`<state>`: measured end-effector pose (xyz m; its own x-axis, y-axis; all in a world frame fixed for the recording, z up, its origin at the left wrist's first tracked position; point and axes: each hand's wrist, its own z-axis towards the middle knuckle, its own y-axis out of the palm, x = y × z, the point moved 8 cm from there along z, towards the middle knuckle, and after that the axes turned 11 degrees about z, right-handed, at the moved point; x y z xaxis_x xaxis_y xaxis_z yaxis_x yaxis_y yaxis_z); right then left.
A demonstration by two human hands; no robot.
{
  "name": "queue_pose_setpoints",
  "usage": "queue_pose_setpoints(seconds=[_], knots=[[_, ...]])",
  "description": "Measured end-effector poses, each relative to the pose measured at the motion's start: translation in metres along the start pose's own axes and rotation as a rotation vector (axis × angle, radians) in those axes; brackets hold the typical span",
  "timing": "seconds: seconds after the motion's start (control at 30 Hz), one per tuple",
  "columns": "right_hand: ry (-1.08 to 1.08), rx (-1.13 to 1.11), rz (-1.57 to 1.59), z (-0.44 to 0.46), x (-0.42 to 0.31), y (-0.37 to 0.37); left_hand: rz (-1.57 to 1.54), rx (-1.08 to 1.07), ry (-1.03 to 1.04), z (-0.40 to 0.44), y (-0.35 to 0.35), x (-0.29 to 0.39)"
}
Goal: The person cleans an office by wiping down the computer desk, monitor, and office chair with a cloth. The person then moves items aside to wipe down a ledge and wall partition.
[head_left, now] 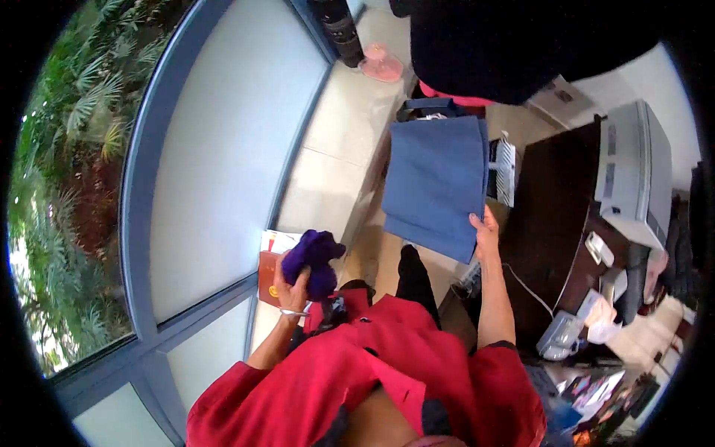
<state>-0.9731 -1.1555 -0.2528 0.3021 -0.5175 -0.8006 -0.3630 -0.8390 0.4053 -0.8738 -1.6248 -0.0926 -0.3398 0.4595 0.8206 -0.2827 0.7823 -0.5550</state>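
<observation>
A bunched dark purple cloth [314, 262] is in my left hand [291, 287], whose fingers wrap round it above the ledge. My right hand [485, 231] pinches the lower right edge of a folded blue-grey fabric panel [436, 179], thumb on its top face. The panel spreads out in front of me, and its far end lies by a dark blue container [428, 109]. A red-brown booklet [269, 279] and a white paper lie on the ledge just behind my left hand.
A pale ledge [328, 153] runs along the frosted window at left, with a pink-based item [381, 65] at its far end. On the right, a dark desk [547, 216] holds a printer [634, 167], a cable and small devices. A large black shape covers the top.
</observation>
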Motion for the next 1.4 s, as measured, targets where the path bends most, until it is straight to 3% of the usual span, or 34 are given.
queue_pose_setpoints(seconds=[0.07,0.1,0.13,0.2,0.27,0.33,0.4,0.47,0.53,0.6,0.63,0.67,0.7,0.73,0.83,0.93,1.07,1.13,1.27,1.33,1.4], knots=[[0.066,0.071,-0.504,0.042,0.016,-0.033,0.025,-0.02,-0.063,0.005,0.022,0.018],[-0.035,0.141,-1.298,0.049,-0.002,-0.031,0.003,-0.032,-0.06,0.009,0.034,0.037],[-0.058,0.118,-1.301,0.055,-0.007,-0.025,-0.023,-0.042,-0.057,0.012,0.044,0.055],[-0.479,-0.022,-1.387,0.063,-0.042,0.038,-0.093,-0.05,-0.004,0.02,0.067,0.071],[-0.051,-0.329,-0.695,0.054,-0.044,0.11,-0.163,-0.037,-0.058,0.029,0.09,0.078],[0.133,-0.604,-0.495,0.023,-0.05,0.19,-0.223,-0.033,-0.098,0.042,0.119,0.086],[0.016,-0.89,-0.45,0.004,-0.048,0.241,-0.309,-0.076,-0.164,0.059,0.15,0.097],[-0.071,-1.016,-0.576,0.005,-0.042,0.27,-0.449,-0.154,-0.159,0.077,0.176,0.114],[0.189,-0.856,-0.341,0.028,-0.048,0.28,-0.424,-0.223,-0.164,0.104,0.175,0.134],[0.301,-0.715,-0.122,0.052,-0.037,0.27,-0.036,-0.235,0.217,0.137,0.163,0.157],[0.301,-0.727,-0.136,0.057,-0.038,0.267,0.148,-0.139,0.322,0.151,0.152,0.166],[0.419,-0.553,-0.021,0.069,-0.035,0.256,0.334,-0.039,0.421,0.165,0.143,0.179],[0.529,-0.374,0.092,0.082,-0.032,0.244,0.247,0.034,0.36,0.188,0.135,0.175],[0.529,-0.384,0.079,0.094,-0.035,0.244,0.185,-0.019,0.16,0.211,0.136,0.159],[0.677,-0.218,0.18,0.139,-0.026,0.224,0.167,-0.003,0.065,0.283,0.142,0.131],[0.585,-0.23,0.012,0.19,-0.024,0.219,0.162,-0.033,-0.041,0.351,0.166,0.102],[0.401,-0.166,-0.038,0.246,-0.058,0.257,0.107,0.01,0.029,0.427,0.196,0.108],[0.147,-0.355,-0.116,0.277,-0.084,0.29,0.139,0.172,0.241,0.458,0.203,0.143],[0.043,-0.258,-0.216,0.318,-0.112,0.328,0.099,0.258,0.288,0.506,0.236,0.191],[-0.009,-0.236,-0.282,0.343,-0.114,0.33,0.033,0.346,0.208,0.524,0.245,0.194],[-0.045,0.064,-0.373,0.36,-0.125,0.326,-0.005,0.391,0.212,0.544,0.259,0.19]])
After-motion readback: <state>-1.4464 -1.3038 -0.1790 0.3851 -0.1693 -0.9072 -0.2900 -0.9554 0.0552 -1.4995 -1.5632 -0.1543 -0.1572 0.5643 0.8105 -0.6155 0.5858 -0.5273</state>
